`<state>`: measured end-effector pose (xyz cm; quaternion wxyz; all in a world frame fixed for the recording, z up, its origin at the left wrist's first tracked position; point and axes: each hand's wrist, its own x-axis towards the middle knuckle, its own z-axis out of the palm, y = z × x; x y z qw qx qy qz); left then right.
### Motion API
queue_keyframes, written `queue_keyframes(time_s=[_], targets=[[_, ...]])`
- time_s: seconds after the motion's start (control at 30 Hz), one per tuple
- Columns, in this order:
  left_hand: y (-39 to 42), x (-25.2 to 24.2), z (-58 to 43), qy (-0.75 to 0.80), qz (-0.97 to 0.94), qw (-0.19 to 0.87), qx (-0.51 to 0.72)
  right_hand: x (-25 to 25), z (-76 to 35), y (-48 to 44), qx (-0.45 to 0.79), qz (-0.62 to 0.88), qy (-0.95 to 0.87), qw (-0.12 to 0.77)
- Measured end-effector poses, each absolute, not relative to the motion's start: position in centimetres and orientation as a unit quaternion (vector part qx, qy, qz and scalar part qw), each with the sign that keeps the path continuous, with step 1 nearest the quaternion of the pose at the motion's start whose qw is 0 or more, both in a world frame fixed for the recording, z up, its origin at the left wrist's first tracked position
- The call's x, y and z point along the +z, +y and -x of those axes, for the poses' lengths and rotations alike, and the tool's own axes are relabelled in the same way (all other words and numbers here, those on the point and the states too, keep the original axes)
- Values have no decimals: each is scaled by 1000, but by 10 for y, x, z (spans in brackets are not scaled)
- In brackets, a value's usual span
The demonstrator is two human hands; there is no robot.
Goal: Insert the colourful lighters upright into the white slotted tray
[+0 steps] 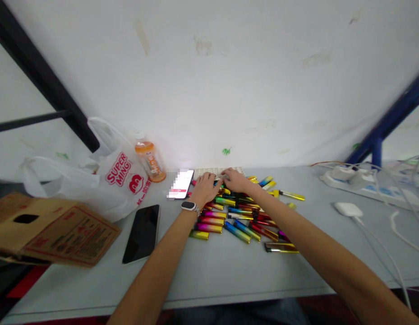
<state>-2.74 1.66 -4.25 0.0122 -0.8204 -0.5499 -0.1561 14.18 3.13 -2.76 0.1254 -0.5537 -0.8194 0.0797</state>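
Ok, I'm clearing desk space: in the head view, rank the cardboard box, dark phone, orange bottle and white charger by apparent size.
1. cardboard box
2. dark phone
3. orange bottle and white charger: these look about alike, and the bottle stands farther back, so I won't rank them.

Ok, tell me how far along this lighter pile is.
Done: nothing I can confirm; the white tray by the wall is partly hidden behind the hands. In hand: left hand and right hand meet at the pile's far edge, grip unclear. Left: many lighters lie loose on the table.
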Motion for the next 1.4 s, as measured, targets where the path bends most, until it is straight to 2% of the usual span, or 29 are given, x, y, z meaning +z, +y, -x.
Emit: queue_keyframes(time_s=[0.27,0.5,0.63,0.87,1.03,1.2,1.3,1.4], targets=[[-9,-27,6,-513,835,46,-196,-9,-158,-6,8,619,-762,191],[-39,-33,-30,-461,860,44,-214,-23,-176,-40,-12,654,-731,194],[-36,-38,-24,-473,849,9,-233,-36,-168,-35,-30,652,-734,185],[-21,-27,15,-469,793,-86,-378,-29,-161,-22,-23,621,-758,199],[-23,-27,45,-488,770,-117,-394,-18,-152,-22,5,550,-823,145],[-30,-41,61,-487,750,-131,-428,-15,-142,-13,9,539,-835,109],[-32,-44,62,-490,729,-160,-450,-13,-147,-16,21,543,-826,150],[-37,-40,54,-488,695,-210,-484,-12,-154,-30,76,542,-799,249]])
